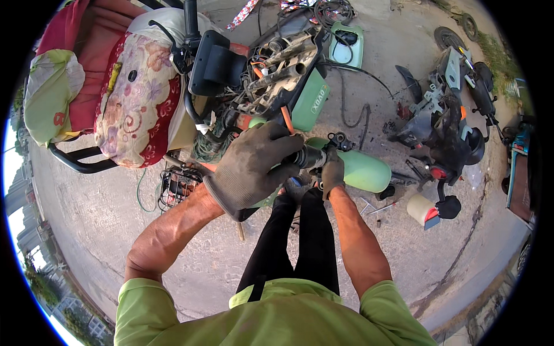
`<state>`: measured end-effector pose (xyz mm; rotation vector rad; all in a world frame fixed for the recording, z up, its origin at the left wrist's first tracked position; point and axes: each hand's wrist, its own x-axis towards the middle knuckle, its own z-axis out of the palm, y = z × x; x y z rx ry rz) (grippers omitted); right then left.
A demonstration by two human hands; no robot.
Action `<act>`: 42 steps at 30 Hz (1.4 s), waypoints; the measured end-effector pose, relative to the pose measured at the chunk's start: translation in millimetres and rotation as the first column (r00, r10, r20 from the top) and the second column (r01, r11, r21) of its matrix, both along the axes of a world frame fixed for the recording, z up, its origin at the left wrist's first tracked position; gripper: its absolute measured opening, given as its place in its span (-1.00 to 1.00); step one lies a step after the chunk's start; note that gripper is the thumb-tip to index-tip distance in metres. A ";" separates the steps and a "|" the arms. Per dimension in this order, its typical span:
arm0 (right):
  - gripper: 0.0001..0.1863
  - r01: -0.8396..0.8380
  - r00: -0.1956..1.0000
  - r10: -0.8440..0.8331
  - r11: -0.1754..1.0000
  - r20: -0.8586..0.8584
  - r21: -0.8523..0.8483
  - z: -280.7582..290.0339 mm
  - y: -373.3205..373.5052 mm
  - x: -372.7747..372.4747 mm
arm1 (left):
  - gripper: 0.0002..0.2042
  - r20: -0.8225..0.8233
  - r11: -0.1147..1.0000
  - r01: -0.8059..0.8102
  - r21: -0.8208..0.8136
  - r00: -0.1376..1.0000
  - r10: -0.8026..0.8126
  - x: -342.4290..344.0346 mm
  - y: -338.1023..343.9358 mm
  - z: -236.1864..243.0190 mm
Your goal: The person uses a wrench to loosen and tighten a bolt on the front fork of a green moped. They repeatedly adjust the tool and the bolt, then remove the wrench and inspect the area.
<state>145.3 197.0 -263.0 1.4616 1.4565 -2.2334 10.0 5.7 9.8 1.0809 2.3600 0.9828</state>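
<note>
a short black cylinder [312, 156] is held above the concrete ground [190, 254], out over the wearer's feet and well in from the ground's right-hand edge. it is pinched by the left hand [257, 164], its gloved fingers and thumb being drawn close about the left end. the gloved right hand [333, 172] is curled just beside the other end; whether the cylinder or a fitting next to it is gripped there cannot be told.

by its look, the cylinder is judged stiff, fairly light and not easily broken. a sure grip is probably given by the dry knit gloves, though some slip might be caused if its smooth-looking side is oily. a hold is perhaps best taken around the thicker middle, with the far end steadied by the second hand.

a rounded pale green housing [366, 172] is seen just beyond the right hand; it is likely bulkier, hard-shelled and hollow. whether it is joined to the cylinder is not shown. the cylinder's left end is covered by the left fingers, and the right fingertips are hidden. the lower end of an orange rod [287, 120] is lost behind the left hand, and the dark parts between the hands are too small to be made out.
</note>
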 end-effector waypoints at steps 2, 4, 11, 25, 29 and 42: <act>-0.37 -0.066 0.997 0.061 0.985 0.041 0.158 -34.1 2.5 8.9 | -0.53 -0.002 0.995 0.066 0.076 0.998 -0.066 -5.3 -5.0 -4.7; -0.38 -0.112 0.993 0.099 0.967 0.069 0.227 -24.2 -2.8 4.0 | -0.54 -0.026 0.997 0.001 0.074 1.000 0.001 -3.1 -7.8 -5.1; -0.40 -0.134 0.990 0.139 0.962 -0.004 0.238 -54.8 0.5 16.6 | -0.57 0.006 0.989 -0.147 0.033 0.989 0.147 12.0 2.2 -5.3; -0.38 0.039 0.999 -0.039 0.999 -0.008 -0.003 6.3 -2.3 -1.8 | -0.53 0.017 0.990 -0.144 -0.013 0.989 0.144 16.6 1.9 -4.3; -0.39 -0.075 0.997 0.074 0.988 0.007 0.132 22.6 -8.0 -4.9 | -0.52 -0.028 0.988 0.044 0.146 0.999 -0.041 -4.2 -12.4 -19.1; -0.41 0.031 0.999 -0.031 0.999 0.015 -0.023 15.4 -3.5 -5.0 | -0.59 -0.035 0.990 -0.075 0.119 0.996 0.080 7.0 -8.8 -13.9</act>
